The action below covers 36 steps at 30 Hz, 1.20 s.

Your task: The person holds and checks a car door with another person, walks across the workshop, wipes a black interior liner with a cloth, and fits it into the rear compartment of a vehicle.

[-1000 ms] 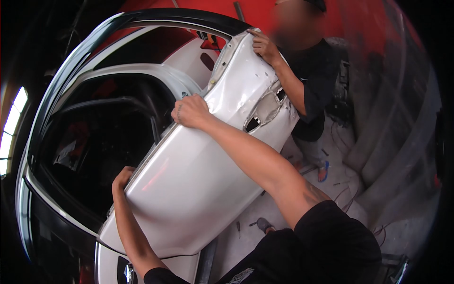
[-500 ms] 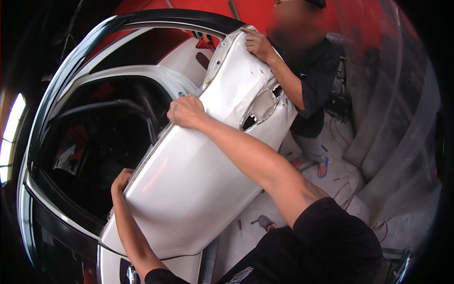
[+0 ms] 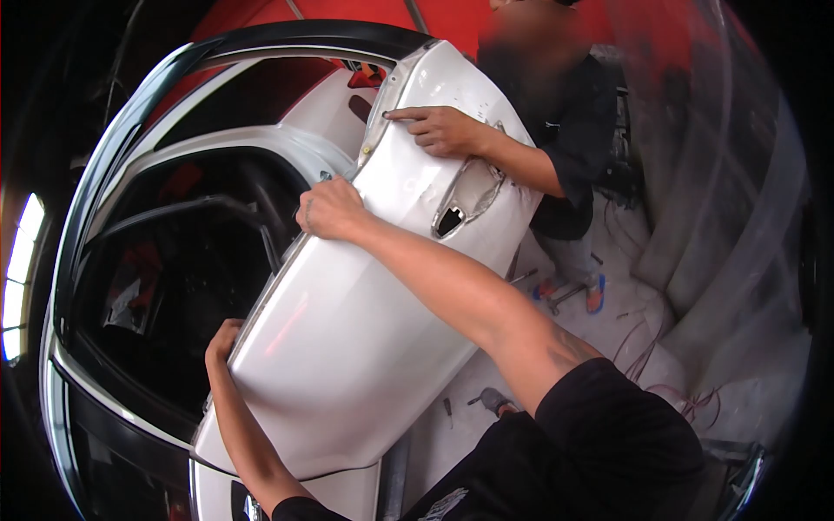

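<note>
Holding on to a white car door panel (image 3: 347, 356) with both hands, by the look of it. Gripping the long edge with the right hand (image 3: 332, 210), knuckles up and fingers bent over the rim. Hooking the left hand (image 3: 224, 340) over the same edge, farther down, with the wrist bent. Can find the panel in the middle of the view, on a slant along the side of the car (image 3: 261, 135), right beside a big dark window opening (image 3: 191, 304), with the handle hollow (image 3: 478, 187) toward the far end. Near that end, with one finger stretched out to the edge, another person's hand (image 3: 447, 132). Seems to be at a steady-hold step, with a spot on the edge being shown. Seems to call for a firm, even hold from both hands, and for care around that pointing finger. Cannot see the right fingertips, tucked behind the edge. Cannot see much of the left fingers either, so hard to say how tight. Cannot tell if fixed to the car or loose. Partly covered, too, by the right arm (image 3: 443, 278). Too dark to make out much inside the car. At the bottom, cut off by the picture's end, a lower white car part (image 3: 358, 488). Hazy on the right, behind a clear plastic sheet (image 3: 730, 191).
</note>
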Motion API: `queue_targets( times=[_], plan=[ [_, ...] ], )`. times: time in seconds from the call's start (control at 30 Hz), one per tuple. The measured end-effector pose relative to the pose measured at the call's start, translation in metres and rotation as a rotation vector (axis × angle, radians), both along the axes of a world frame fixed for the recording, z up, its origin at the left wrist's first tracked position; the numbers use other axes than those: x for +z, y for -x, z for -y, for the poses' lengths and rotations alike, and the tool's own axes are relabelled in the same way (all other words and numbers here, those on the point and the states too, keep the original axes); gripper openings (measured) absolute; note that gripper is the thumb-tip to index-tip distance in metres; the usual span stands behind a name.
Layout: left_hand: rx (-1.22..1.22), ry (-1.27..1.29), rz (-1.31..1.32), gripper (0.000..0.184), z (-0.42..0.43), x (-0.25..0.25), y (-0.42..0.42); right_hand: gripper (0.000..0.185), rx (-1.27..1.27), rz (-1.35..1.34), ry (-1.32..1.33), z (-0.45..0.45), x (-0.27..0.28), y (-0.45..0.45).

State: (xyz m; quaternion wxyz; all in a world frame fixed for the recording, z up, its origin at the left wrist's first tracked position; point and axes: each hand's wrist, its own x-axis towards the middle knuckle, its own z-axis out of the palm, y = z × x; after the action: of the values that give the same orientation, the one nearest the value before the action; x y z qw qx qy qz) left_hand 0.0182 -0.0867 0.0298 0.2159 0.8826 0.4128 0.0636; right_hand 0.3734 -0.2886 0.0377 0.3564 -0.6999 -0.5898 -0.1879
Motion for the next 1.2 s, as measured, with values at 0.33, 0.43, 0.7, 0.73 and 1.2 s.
queue_targets(
  times=[0.33,0.43,0.7,0.73,1.2],
  plan=[
    [0.023,0.006,0.026,0.042,-0.019,-0.009,0.007,0.026,-0.006,-0.063,-0.112,0.000,-0.003,0.001],
    [0.016,-0.021,0.009,0.043,-0.013,-0.006,0.005,0.026,0.039,-0.071,-0.058,0.002,-0.001,-0.001],
    [0.114,-0.020,-0.065,0.050,-0.023,-0.008,0.008,0.023,-0.048,-0.024,-0.068,-0.004,-0.004,0.000],
    [0.115,0.004,-0.094,0.050,-0.022,-0.006,0.007,0.023,-0.056,-0.022,-0.059,-0.004,-0.003,0.000],
    [0.088,-0.048,-0.010,0.050,0.013,0.004,-0.005,0.023,-0.039,0.006,0.039,0.000,0.002,0.000]
  ],
)
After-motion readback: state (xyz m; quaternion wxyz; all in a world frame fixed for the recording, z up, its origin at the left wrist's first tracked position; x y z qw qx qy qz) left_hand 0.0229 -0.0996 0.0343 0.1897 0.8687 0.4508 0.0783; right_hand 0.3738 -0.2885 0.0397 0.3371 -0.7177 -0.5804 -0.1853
